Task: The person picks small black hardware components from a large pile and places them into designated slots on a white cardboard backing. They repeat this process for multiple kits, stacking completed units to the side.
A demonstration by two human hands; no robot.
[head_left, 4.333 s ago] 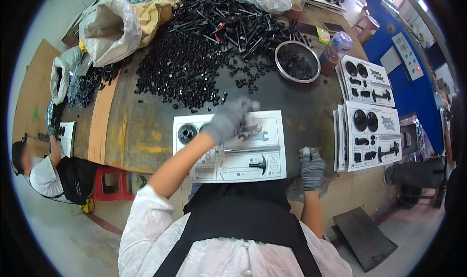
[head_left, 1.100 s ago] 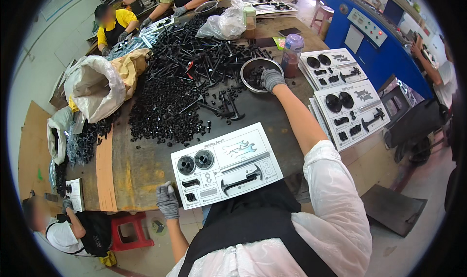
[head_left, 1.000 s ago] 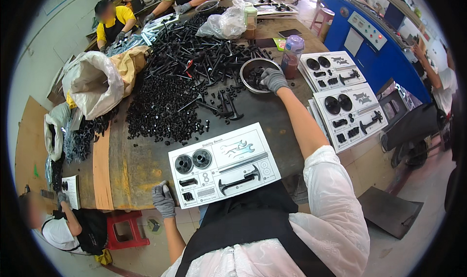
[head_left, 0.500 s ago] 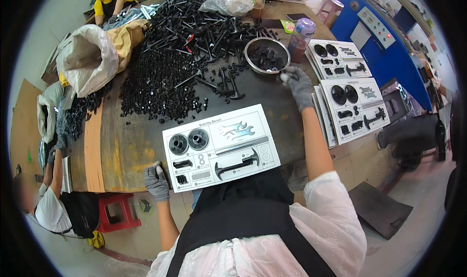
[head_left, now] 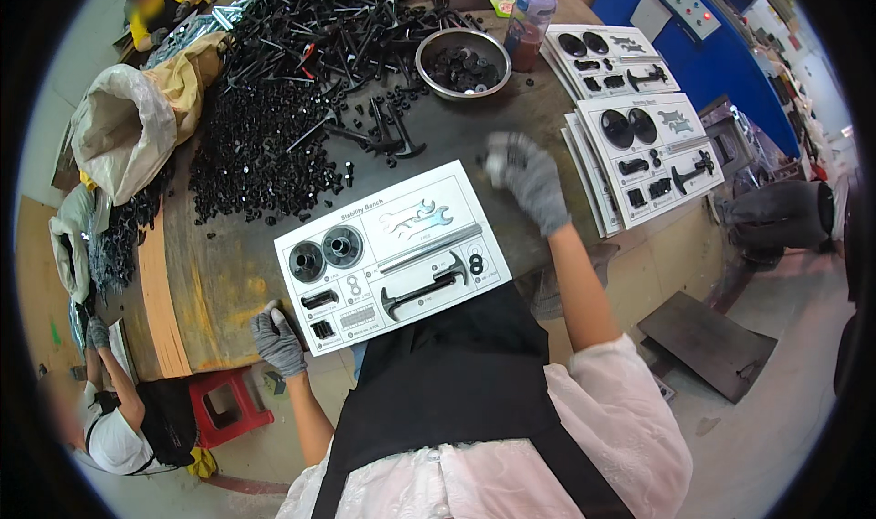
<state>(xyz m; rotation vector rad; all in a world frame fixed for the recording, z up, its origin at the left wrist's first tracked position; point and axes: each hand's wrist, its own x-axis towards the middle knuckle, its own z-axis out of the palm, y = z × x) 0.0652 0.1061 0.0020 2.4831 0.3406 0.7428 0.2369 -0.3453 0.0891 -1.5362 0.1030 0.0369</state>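
Observation:
A white printed board (head_left: 365,236) lies tilted at the table's near edge in front of me. On it are two round black flanged discs (head_left: 342,245), open-ended wrenches (head_left: 422,218), a metal bar (head_left: 438,248), a long black T-ended part (head_left: 424,286), small black blocks (head_left: 322,329) and black washers (head_left: 475,262). My left hand (head_left: 278,338), in a grey glove, is beside the board's lower left edge, fingers curled; what they hold, if anything, is hidden. My right hand (head_left: 529,183), also gloved, hovers right of the board, blurred by motion, its fingertips unclear.
A metal bowl (head_left: 464,65) of black washers stands beyond, beside a bottle (head_left: 529,26). Stacked boards (head_left: 630,181) lie at right. Heaps of black bolts (head_left: 265,145) and T-shaped parts cover the far left, near a white sack (head_left: 123,136). Co-workers (head_left: 119,419) are at left.
My right hand has come from the bowl's rim back toward the board. Black washers now lie over the printed rings at the board's right side. The whole view has shifted.

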